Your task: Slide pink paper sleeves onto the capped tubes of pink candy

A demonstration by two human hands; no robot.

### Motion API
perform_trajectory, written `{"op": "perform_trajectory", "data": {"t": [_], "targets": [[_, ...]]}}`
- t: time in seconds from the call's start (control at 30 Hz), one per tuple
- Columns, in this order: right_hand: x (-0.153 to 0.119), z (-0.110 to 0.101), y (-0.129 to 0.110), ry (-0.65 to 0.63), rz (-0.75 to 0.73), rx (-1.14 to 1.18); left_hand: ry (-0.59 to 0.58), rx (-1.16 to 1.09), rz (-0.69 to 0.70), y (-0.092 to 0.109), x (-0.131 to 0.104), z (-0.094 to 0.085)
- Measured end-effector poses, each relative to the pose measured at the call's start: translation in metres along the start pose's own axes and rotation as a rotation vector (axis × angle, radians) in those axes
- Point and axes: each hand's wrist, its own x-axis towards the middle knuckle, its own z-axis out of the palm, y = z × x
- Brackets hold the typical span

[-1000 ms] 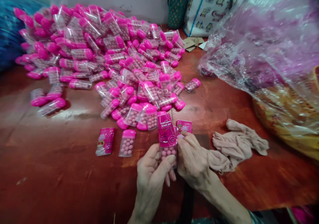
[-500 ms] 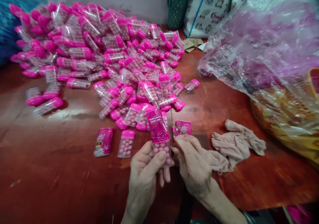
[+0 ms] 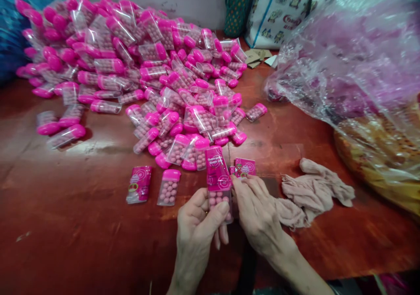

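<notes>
Red tabletop (image 3: 98,242), hands (image 3: 196,229) (image 3: 264,218) at container (image 3: 215,196), left thumb (image 3: 219,212) overlapping, right fingertips (image 3: 235,183) indistinct

A glossy reddish-brown table (image 3: 98,242) runs back to a plain, pale wall (image 3: 200,0). Light glares softly off the left side of the tabletop, while a printed white bag (image 3: 277,17) and a dotted green bag (image 3: 236,13) stand at the back.

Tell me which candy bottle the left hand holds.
The bottle with a printed pink sleeve over its upper part; the piled bottles show no sleeve.
</notes>
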Motion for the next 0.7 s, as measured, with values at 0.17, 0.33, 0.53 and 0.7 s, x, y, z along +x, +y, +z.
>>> {"op": "perform_trajectory", "data": {"t": [0.17,0.33,0.53,0.7], "targets": [[0.0008,-0.0014,0.0018,-0.046,-0.034,-0.038,0.029,0.084,-0.005,0.001,-0.0005,0.0006],[0.0002,-0.0002,0.0008,-0.124,-0.06,-0.053,0.032,0.136,-0.031,0.0038,-0.0002,0.0019],[0.0027,-0.0033,0.0061,-0.29,-0.058,-0.004,0.004,0.097,-0.062,0.0047,0.0025,0.0016],[0.0084,-0.0093,0.0093,-0.355,-0.056,-0.027,-0.019,0.07,-0.052,0.0025,0.0032,0.0003]]}}
